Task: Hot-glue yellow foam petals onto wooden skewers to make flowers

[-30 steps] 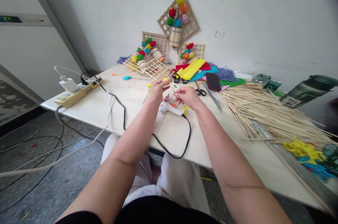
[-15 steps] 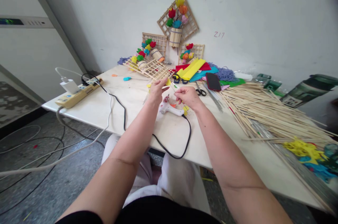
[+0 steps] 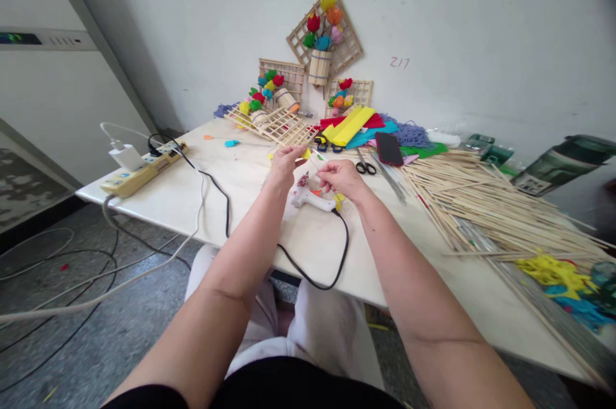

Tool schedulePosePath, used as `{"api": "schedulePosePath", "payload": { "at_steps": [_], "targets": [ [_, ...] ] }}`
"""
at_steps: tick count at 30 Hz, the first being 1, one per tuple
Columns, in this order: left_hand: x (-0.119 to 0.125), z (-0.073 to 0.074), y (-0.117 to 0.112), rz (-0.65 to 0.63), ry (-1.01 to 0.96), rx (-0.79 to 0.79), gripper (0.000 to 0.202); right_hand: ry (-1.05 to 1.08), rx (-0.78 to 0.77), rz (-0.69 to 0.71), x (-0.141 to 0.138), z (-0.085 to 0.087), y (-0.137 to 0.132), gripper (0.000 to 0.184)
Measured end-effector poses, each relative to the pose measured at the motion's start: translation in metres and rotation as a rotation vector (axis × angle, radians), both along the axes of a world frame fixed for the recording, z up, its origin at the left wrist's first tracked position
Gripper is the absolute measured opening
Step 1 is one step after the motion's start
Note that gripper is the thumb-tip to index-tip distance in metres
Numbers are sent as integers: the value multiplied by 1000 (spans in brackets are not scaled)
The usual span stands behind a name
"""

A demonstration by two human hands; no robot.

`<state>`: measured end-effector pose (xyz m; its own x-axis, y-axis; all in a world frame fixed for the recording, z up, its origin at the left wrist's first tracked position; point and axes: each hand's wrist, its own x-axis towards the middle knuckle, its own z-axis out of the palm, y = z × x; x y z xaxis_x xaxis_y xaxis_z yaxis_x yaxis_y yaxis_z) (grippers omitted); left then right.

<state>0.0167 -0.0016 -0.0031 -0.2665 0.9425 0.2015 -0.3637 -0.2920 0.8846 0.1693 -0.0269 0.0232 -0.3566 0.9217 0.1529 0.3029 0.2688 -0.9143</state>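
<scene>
Head view, both hands raised just above the middle of the surface (image 3: 269, 239).

- Left hand (image 3: 285, 164): thumb and fingertips pinched on a small yellow piece (image 3: 306, 153). The piece is held in the air, clear of the surface.
- Right hand (image 3: 342, 178): fingers closed on a thin stick (image 3: 315, 167). Its upper end points toward the yellow piece; whether the two touch cannot be told, too small.
- Glue gun (image 3: 308, 199): white, lying on its side on the surface directly beneath the hands, touched by neither. Its black cord (image 3: 321, 280) loops off the near edge.
- Scissors (image 3: 366, 168): just right of the right hand, flat on the surface.
- Phone (image 3: 389, 148): dark, red-edged, behind the scissors toward the far edge.
- Bamboo sticks (image 3: 486, 203): large loose pile covering the right half of the surface.
- Yellow felt (image 3: 347, 126): folded sheets by the far edge, on other coloured sheets.
- Lattice frame (image 3: 278, 125): wooden, lying flat by the far edge behind the left hand.
- Power strip (image 3: 140, 171): at the left corner, with plugs in it.
</scene>
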Motion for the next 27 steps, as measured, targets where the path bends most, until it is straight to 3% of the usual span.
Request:
{"api": "schedulePosePath", "payload": {
  "at_steps": [7,12,21,27],
  "targets": [
    [5,2,-3,-103,17,-73,45,79,-4,-62,0,-1,2,10],
    [1,1,-1,-12,-34,-155,54,125,18,-67,0,-2,4,10],
    [3,1,-4,-4,-19,-60,34,313,4,-146,3,-6,11,8],
    [5,2,-6,-17,6,-45,34,391,-52,-146,2,-4,9,8]
  ]
}}
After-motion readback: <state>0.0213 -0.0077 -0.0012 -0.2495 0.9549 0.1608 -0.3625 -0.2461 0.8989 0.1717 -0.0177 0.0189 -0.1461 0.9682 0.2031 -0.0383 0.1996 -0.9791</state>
